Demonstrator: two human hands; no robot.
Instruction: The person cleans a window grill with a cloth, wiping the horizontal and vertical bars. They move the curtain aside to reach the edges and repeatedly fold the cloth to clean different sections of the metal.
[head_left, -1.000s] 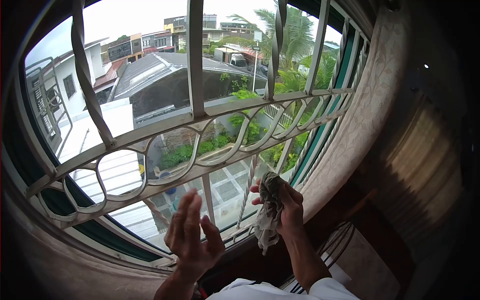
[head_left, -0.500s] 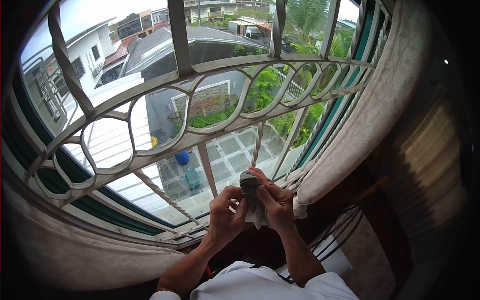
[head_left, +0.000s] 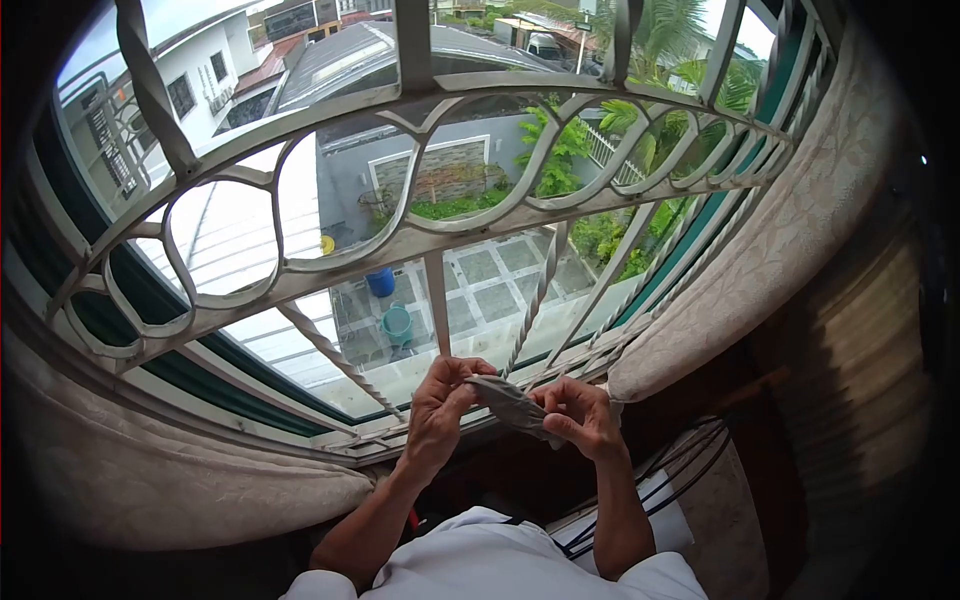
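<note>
A grey cloth (head_left: 511, 405) is stretched between my two hands, just inside the window grille (head_left: 405, 245). My left hand (head_left: 440, 405) pinches its left end between thumb and fingers. At the right end, my right hand (head_left: 582, 415) grips the cloth with thumb and forefinger. The cloth looks thin and creased, and it sags a little to the right. Behind my hands are the grille's lower bars and the window sill. Part of the cloth's edge is hidden by my fingers.
A patterned curtain (head_left: 740, 290) hangs at the right, another curtain (head_left: 200, 470) at the left. Dark cables (head_left: 690, 470) loop over a white object (head_left: 662, 515) at the lower right. Outside, below, are a blue drum (head_left: 380, 282) and a green bucket (head_left: 397, 322) on paving.
The cloth was bunched up between my close-set hands; now it is spread out between them. My hands have moved apart, and the view has shifted slightly.
</note>
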